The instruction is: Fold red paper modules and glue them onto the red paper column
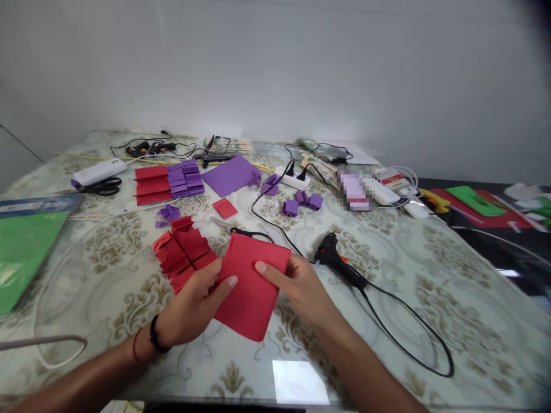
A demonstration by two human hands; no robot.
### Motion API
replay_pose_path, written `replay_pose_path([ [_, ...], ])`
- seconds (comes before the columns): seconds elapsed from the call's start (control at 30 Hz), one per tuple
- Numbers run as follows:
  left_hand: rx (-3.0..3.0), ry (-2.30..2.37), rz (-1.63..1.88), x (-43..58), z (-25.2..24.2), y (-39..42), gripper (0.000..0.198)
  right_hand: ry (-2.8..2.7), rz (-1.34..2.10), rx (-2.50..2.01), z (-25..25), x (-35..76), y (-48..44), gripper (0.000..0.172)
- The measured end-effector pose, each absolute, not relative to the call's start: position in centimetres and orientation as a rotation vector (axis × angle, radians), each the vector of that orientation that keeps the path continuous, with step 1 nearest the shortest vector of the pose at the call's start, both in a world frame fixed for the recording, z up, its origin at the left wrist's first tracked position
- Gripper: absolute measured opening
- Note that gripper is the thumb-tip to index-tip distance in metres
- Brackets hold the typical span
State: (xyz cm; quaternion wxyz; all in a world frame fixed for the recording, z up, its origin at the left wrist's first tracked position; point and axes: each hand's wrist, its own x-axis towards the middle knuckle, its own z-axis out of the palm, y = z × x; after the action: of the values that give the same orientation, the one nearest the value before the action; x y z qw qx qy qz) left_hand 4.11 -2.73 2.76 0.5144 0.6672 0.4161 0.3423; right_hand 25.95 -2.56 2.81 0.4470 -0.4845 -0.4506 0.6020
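Between both hands I hold a red sheet of paper [253, 298] tilted above the table, with a fold along its upper left edge. My left hand [200, 304] pinches its left side, thumb on top. My right hand [303, 287] grips the upper right side, thumb on the face and fingers behind. Just beyond my left hand lie several pleated red paper pieces [181, 252]. Scissors [245, 232] lie behind the sheet, partly covered by it. A small red paper piece [225, 208] is a little farther back.
A black glue gun [338, 261] with a looping cord lies to the right. Farther back are folded purple pieces [186, 179], a purple sheet [232, 175], a power strip [293, 178] and a phone [355, 189]. A green packet [30, 246] is at left.
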Motion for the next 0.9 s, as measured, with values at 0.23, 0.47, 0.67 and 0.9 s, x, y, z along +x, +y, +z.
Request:
replay_pose_path([
  [0.23,1.698,1.094,0.538,3.5,3.8,-2.5,0.045,-1.066,1.393,-1.273,3.1,25.9,-2.9,0.041],
  [0.47,1.495,0.945,0.676,3.4,4.0,-2.4,0.026,-1.112,1.448,-1.269,3.4,25.9,-3.1,0.038],
  [0.67,1.448,1.009,0.941,2.9,4.1,-2.0,0.038,-1.199,1.554,-1.275,3.5,25.7,-3.5,0.037],
  [0.9,1.433,0.966,0.983,3.1,4.6,-2.0,0.018,-1.226,1.577,-1.265,3.7,25.8,-3.7,0.033],
])
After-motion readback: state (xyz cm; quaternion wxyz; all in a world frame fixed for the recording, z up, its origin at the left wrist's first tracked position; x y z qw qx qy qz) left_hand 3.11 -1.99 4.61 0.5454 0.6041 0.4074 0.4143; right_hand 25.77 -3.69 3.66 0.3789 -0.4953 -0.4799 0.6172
